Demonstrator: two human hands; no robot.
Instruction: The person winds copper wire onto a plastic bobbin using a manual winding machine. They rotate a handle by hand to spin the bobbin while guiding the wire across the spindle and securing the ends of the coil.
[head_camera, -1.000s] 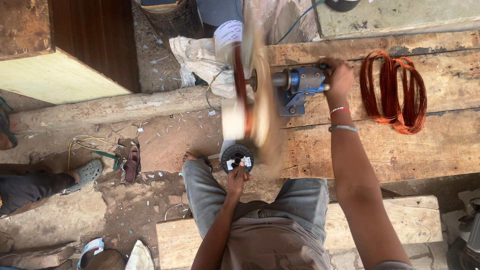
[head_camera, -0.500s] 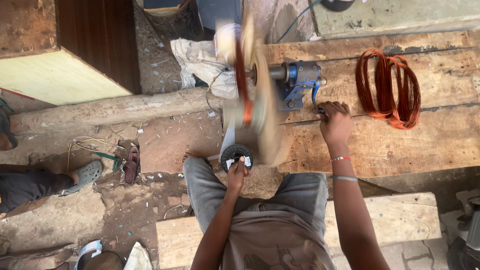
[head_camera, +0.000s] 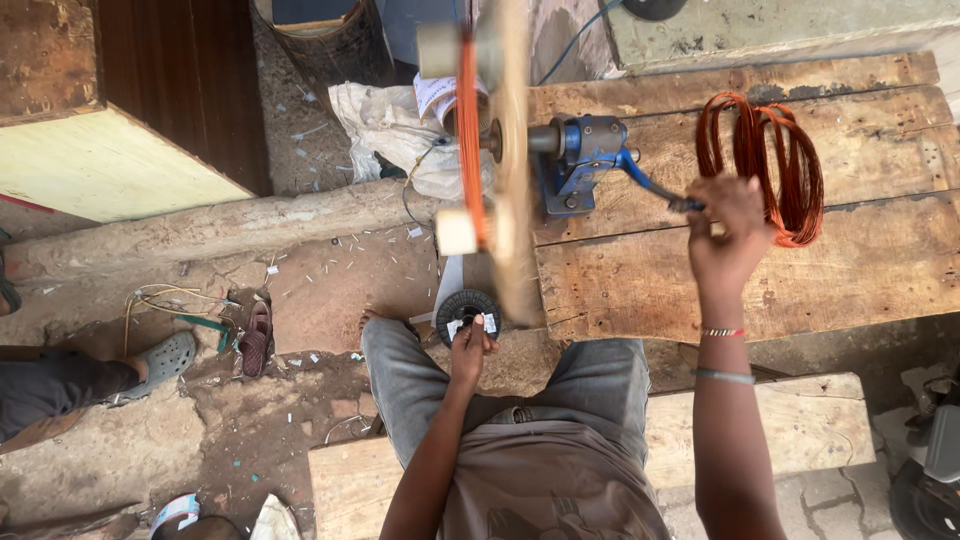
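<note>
Turning the crank handle of a blue hand winder, my right hand is clenched around the grip at the end of the crank arm, while my left hand pinches a small black wire spool held low, just beside the near edge of the wooden workbench. I judge the winder to be heavy, rigid cast metal; it sits on the bench planks, though I cannot tell how it is fixed there. The crank grip is the only sensible place to take hold of it. On its shaft sits a pale wooden winding former, seen edge-on and blurred, with white end blocks and a narrow band of copper wire around it. I take the wire to be thin, springy and easily kinked, so it wants light, even finger tension rather than a hard squeeze. The spool looks light and round, likely to slip, and is best held by its rim. A finished copper coil, reddish and loosely looped, lies on the bench just beyond my right hand. A sandalled foot of another person rests on the dirt floor, well apart to the left.
</note>
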